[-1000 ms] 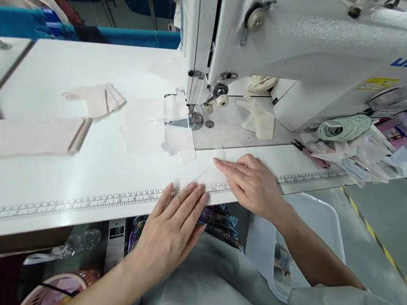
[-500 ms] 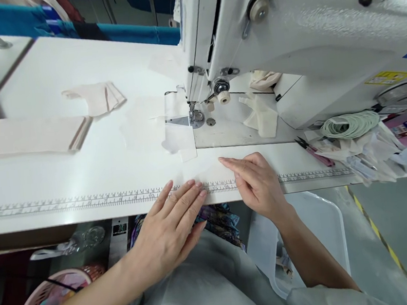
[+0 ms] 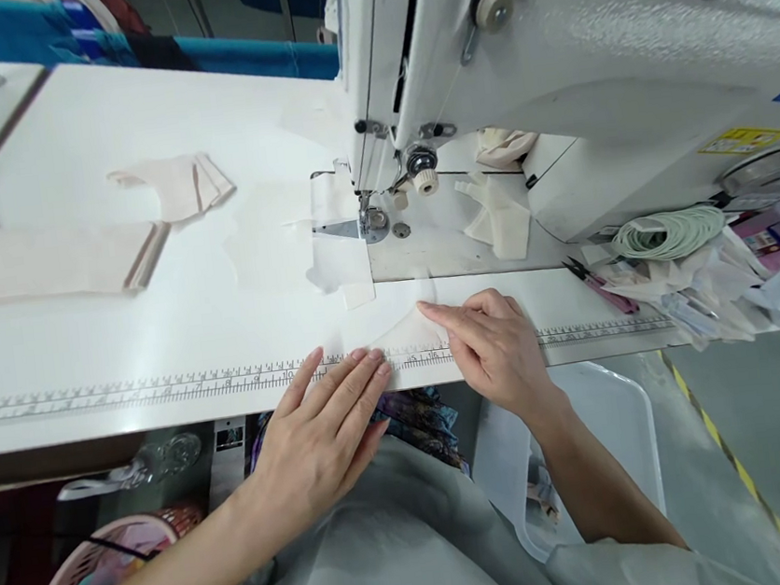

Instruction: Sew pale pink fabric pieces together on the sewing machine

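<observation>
A thin, pale fabric piece [image 3: 407,330] lies at the table's front edge, hard to tell from the white surface, with one edge raised in a curve. My left hand [image 3: 333,412] rests flat over its left part, fingers stretched out and close together across the printed ruler [image 3: 217,385]. At the raised edge, my right hand [image 3: 491,347] has its index finger extended and the others curled, and the fabric appears caught at the fingertips. Just beyond, another pale piece [image 3: 339,265] lies beside the presser foot [image 3: 368,218] of the sewing machine [image 3: 545,49].
Stacked cream fabric pieces [image 3: 55,260] and a smaller curved stack [image 3: 184,186] lie left. Thread snips [image 3: 600,285], a coil of pale green cord [image 3: 669,232] and scraps sit at right. A white bin [image 3: 629,415] and a pink basket [image 3: 49,575] stand below the table.
The pale piece's edge has risen and curved at my right fingertips. Both hands have stayed nearly in place; the view has shifted slightly.
</observation>
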Motion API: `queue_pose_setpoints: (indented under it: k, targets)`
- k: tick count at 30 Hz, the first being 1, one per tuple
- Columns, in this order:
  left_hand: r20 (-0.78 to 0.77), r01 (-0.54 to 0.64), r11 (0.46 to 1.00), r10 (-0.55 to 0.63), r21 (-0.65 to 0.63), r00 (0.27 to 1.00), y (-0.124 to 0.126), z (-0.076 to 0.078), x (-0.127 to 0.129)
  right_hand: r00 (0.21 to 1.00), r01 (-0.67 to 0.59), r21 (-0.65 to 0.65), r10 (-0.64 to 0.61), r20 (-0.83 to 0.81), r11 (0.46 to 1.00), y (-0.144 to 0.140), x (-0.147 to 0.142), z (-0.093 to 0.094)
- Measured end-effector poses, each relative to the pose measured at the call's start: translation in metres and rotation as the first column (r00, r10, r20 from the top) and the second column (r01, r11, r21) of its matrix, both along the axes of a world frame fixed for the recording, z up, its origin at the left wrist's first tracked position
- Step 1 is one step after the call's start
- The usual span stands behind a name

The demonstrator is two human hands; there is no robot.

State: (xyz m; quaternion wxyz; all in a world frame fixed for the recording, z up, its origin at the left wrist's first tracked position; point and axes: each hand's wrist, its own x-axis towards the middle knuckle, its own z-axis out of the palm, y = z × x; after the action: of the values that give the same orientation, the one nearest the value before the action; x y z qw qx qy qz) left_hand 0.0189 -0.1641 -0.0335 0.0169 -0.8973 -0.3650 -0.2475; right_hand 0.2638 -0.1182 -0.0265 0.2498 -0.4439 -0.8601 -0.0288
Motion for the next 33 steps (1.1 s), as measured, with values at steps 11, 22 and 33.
queue_pose_setpoints:
  k: [11, 22, 33]
  targets:
    - [0.131, 0.062, 0.997, -0.056, -0.04, 0.99, -0.002, 0.002, -0.006, 0.952, 0.12, -0.06, -0.132, -0.275, 0.991, -0.007, -0.001, 0.0]
    - [0.094, 0.096, 0.994, -0.092, -0.043, 0.991, -0.013, -0.005, 0.007, 0.954, 0.295, 0.012, -0.293, -0.063, 0.956, -0.022, -0.013, -0.005]
    - [0.106, 0.181, 0.981, -0.174, -0.065, 0.979, -0.014, -0.002, 0.043, 0.961, 0.276, -0.004, -0.276, -0.017, 0.961, 0.011, 0.021, -0.004]
